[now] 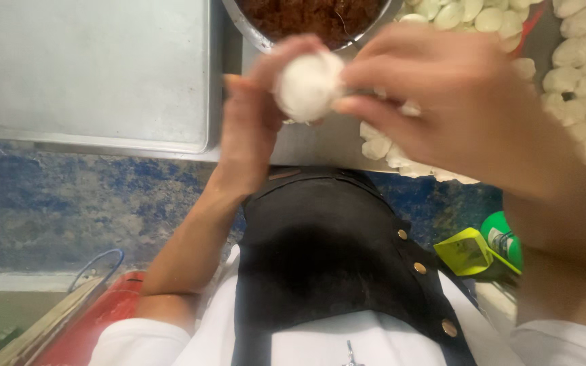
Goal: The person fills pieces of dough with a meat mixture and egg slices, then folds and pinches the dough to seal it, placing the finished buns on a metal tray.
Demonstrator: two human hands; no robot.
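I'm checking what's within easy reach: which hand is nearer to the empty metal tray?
Left. The left hand cups the white dough ball just beside the metal tray's right edge; the right hand is farther off, beyond the ball.

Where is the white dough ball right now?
In the head view, the white dough ball sits top centre, pinched between the left hand and right hand, just below the metal bowl of brown filling.

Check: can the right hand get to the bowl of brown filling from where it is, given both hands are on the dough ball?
Probably yes. The bowl of brown filling sits just beyond the right hand with nothing between, but its fingers pinch the dough ball with the left hand.
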